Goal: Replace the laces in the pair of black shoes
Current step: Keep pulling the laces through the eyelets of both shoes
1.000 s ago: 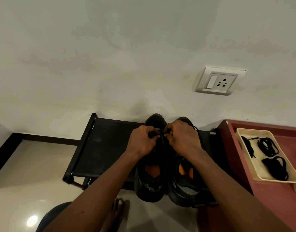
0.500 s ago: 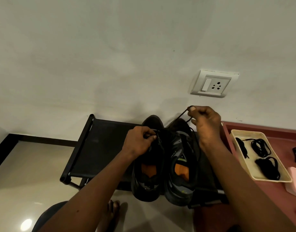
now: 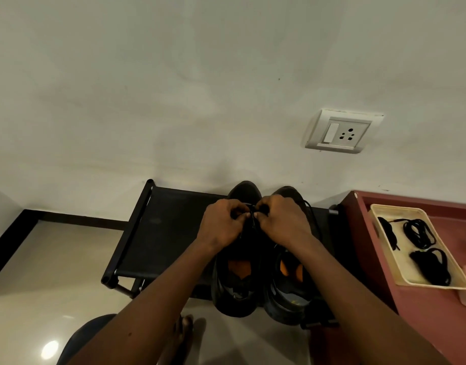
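Shoes (image 3: 236, 293) (black, orange inside) are stood side by side at the right end of a black rack (image 3: 161, 233), toes toward the wall. Over them a black lace (image 3: 253, 225) is pinched by the curled fingers of the left hand (image 3: 222, 224) and, just beside it, the right hand (image 3: 282, 223). Farther right, coiled black laces (image 3: 419, 233) are held in a cream tray (image 3: 395, 206) near the left edge of a red table (image 3: 363, 233).
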Available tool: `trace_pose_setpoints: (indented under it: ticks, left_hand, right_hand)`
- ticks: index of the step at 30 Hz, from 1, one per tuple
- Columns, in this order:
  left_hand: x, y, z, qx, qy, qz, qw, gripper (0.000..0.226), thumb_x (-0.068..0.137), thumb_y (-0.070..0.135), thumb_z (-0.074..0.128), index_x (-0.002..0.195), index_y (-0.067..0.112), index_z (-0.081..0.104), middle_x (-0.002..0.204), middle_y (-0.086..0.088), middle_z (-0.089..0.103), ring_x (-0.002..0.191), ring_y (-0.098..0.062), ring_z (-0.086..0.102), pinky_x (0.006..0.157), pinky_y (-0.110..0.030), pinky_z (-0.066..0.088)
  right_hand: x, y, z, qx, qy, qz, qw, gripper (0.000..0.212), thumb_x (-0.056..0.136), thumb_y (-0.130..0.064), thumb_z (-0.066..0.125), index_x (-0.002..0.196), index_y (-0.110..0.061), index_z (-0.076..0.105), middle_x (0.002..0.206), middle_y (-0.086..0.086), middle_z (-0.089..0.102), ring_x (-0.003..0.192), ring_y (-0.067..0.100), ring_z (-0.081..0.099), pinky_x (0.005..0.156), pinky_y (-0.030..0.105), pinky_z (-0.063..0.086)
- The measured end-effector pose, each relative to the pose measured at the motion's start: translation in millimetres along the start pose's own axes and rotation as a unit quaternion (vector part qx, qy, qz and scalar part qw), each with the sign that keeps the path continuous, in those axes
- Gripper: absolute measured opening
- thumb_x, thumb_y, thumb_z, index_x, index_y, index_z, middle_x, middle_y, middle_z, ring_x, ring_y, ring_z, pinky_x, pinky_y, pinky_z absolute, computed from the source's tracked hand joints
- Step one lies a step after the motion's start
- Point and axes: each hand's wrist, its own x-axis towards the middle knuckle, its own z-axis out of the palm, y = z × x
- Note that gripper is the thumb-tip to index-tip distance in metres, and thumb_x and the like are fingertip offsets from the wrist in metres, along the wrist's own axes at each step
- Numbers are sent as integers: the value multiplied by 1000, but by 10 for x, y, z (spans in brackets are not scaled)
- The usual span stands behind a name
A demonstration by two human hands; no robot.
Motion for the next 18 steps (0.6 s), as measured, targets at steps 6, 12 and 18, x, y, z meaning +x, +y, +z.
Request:
trace_pose_setpoints:
  ticks: [6,12,18]
  left_hand:
    - [-22,-8,4,-7,-5,-7,1000,20,97,22,71,116,19,76,99,6,75,73,-1,69,72,-13,56]
    - [-20,-9,4,-6,-6,-10,1000,19,97,22,71,115,19,76,99,5,75,74,0,68,64,-5,50]
    - [-46,17,1,-1,5,1,1000,17,96,22,73,112,20,76,93,14,68,74,3,66,64,-3,48]
  right_hand:
    - [54,25,1,-27,14,14,999,15,98,-33,67,109,-26,74,102,1,73,92,21,68,83,38,59]
    - [17,62,-22,-2,47,22,999,11,96,-24,63,96,-27,73,94,-3,72,84,18,66,77,35,57]
    - [-78,208,-222,160,161,75,971,10,98,-27,66,94,-28,75,87,-10,72,84,14,68,79,33,56]
